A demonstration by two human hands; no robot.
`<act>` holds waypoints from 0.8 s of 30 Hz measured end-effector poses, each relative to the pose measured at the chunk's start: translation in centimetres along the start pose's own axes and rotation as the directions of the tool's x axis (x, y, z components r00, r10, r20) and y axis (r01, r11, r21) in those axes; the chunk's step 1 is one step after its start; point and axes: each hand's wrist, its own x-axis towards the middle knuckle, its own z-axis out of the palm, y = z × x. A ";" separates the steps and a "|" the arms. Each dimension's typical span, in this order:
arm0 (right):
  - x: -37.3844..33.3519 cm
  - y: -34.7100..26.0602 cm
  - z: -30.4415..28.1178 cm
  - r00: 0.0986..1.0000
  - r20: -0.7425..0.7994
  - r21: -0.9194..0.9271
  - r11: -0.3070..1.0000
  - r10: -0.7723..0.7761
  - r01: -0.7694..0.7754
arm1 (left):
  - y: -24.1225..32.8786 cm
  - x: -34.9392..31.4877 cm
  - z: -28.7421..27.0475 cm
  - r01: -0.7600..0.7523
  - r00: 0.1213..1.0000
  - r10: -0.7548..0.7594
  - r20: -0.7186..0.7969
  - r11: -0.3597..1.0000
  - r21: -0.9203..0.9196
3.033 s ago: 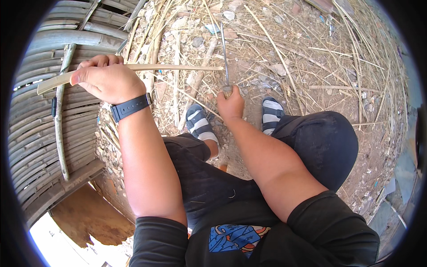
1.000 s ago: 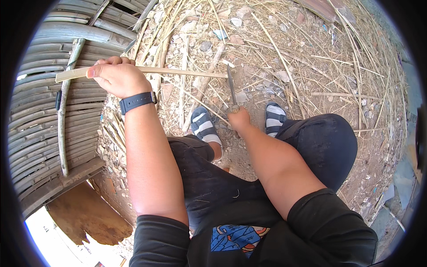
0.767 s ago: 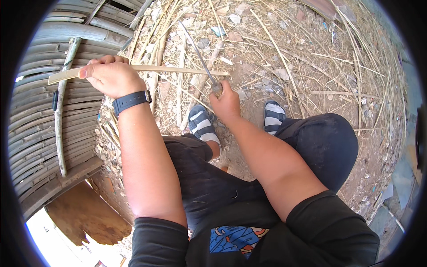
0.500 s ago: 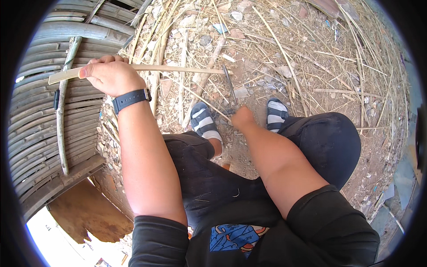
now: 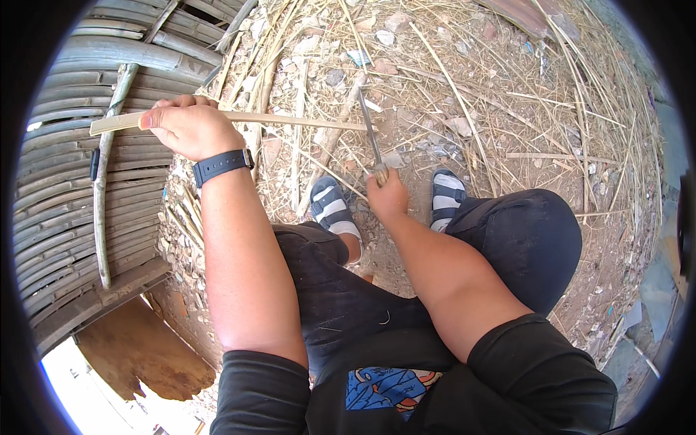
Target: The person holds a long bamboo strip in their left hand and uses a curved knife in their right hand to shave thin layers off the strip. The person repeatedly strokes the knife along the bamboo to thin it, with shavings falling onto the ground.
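Note:
My left hand (image 5: 190, 129) is closed around a long pale bamboo strip (image 5: 290, 119), its wider end poking out to the left past my thumb. The strip runs level to the right, and its far end reaches the blade of a long knife (image 5: 368, 125). My right hand (image 5: 388, 196) grips the knife's handle between my feet, blade pointing away from me. From this view I cannot tell whether blade and strip touch.
A slatted bamboo wall (image 5: 130, 167) with an upright pole (image 5: 104, 210) rises at the left. Straw, bamboo scraps and stones cover the ground (image 5: 522, 145). My sandalled feet (image 5: 333, 206) stand apart under my hands. A rusty sheet (image 5: 141, 348) lies lower left.
My right hand has shifted slightly left and nearer the strip, and more of the knife's handle and blade shows. The strip's right end has dipped a little; my left hand moved slightly right.

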 end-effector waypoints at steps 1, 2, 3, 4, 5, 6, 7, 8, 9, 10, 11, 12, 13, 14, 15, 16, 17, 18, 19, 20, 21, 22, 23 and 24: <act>-0.2 -1.6 -0.6 1.000 -0.006 0.033 0.999 -0.029 0.029 | -0.2 -0.1 0.0 0.003 1.000 -0.003 0.017 1.000 0.012; 0.0 -2.7 -0.6 0.988 -0.075 0.065 0.988 -0.138 0.143 | -0.3 -0.1 0.0 -0.004 1.000 0.004 0.020 1.000 0.011; 0.3 -3.5 -0.3 0.960 -0.145 0.086 0.963 -0.241 0.255 | -0.2 -0.1 0.0 -0.009 1.000 0.009 0.023 1.000 0.013; 0.6 -3.8 -0.2 0.916 -0.216 0.098 0.926 -0.338 0.365 | -0.2 -0.2 0.1 -0.014 1.000 0.013 0.025 1.000 0.015; 0.7 -3.7 -0.6 0.914 -0.204 0.055 0.928 -0.351 0.369 | -0.3 -0.3 0.2 -0.011 1.000 0.012 -0.014 0.998 0.061; 0.8 -3.6 -0.8 0.911 -0.187 0.016 0.926 -0.367 0.376 | -0.2 -0.2 0.1 -0.012 1.000 0.013 -0.023 0.998 0.063; 0.8 -3.2 -1.1 0.908 -0.170 -0.022 0.923 -0.383 0.385 | -0.1 -0.2 0.0 -0.012 0.999 0.014 -0.032 0.998 0.065; 0.9 -1.2 -0.8 0.978 -0.008 -0.126 0.971 -0.207 0.205 | 0.0 -0.3 -0.2 -0.013 0.999 0.016 -0.041 0.998 0.068; 1.1 1.3 -0.4 0.992 0.123 -0.247 0.968 -0.001 0.032 | 0.2 -0.4 -0.1 0.006 1.000 -0.005 -0.026 0.999 0.051; 1.7 3.3 -0.1 0.989 0.142 -0.283 0.959 0.037 0.005 | 0.2 -0.5 0.2 0.022 1.000 -0.021 -0.021 0.999 0.041; 2.3 4.8 0.4 0.984 0.164 -0.317 0.948 0.066 -0.011 | 0.5 -0.5 0.4 0.029 0.999 -0.029 -0.021 0.999 0.029; 2.0 4.8 0.2 0.977 0.188 -0.359 0.933 0.102 -0.028 | 0.5 -0.6 0.2 0.043 0.999 -0.043 -0.027 0.999 0.024; 1.8 4.6 0.3 0.977 0.186 -0.346 0.938 0.101 -0.031 | 0.4 -0.7 0.5 0.008 1.000 -0.006 -0.028 0.999 0.054; 1.7 4.3 0.5 0.978 0.183 -0.333 0.942 0.100 -0.034 | 0.4 -0.6 0.1 0.001 1.000 0.000 -0.022 0.999 0.053; 1.6 3.6 0.1 0.981 0.172 -0.321 0.947 0.095 -0.035 | 0.3 -0.4 0.0 -0.006 1.000 0.006 -0.015 0.999 0.042; 1.7 3.4 0.1 0.984 0.151 -0.277 0.960 0.090 -0.045 | 0.1 -0.3 -0.2 -0.012 1.000 0.013 -0.009 0.999 0.032; 1.6 3.3 0.1 0.988 0.130 -0.232 0.971 0.085 -0.053 | -0.1 -0.1 -0.3 -0.021 1.000 0.021 -0.005 1.000 0.014; 1.4 3.3 0.3 0.990 0.113 -0.184 0.981 0.085 -0.063 | 0.0 -0.1 -0.2 -0.008 1.000 0.008 -0.011 1.000 0.000; 1.1 3.3 0.5 0.994 0.093 -0.137 0.989 0.065 -0.052 | 0.0 -0.1 -0.1 0.005 1.000 -0.005 -0.017 1.000 -0.015; 0.8 3.2 0.8 0.996 0.074 -0.089 0.995 0.046 -0.039 | 0.1 -0.1 -0.1 0.018 1.000 -0.019 -0.023 0.999 -0.029; 0.7 3.3 1.1 0.998 0.051 -0.044 0.999 0.032 -0.029 | 0.0 -0.1 0.0 0.014 1.000 -0.014 -0.016 1.000 -0.027; 0.7 3.3 1.5 0.999 0.032 -0.018 0.999 0.032 -0.031 | 0.0 -0.2 0.1 0.009 1.000 -0.009 -0.009 1.000 -0.026; 0.7 3.2 2.0 0.999 0.013 0.008 0.999 0.032 -0.033 | -0.1 -0.2 0.1 0.004 1.000 -0.004 -0.003 1.000 -0.024; 0.7 3.4 2.5 0.999 -0.002 0.033 0.999 0.037 -0.036 | -0.1 -0.2 0.1 0.005 1.000 -0.005 0.002 1.000 -0.023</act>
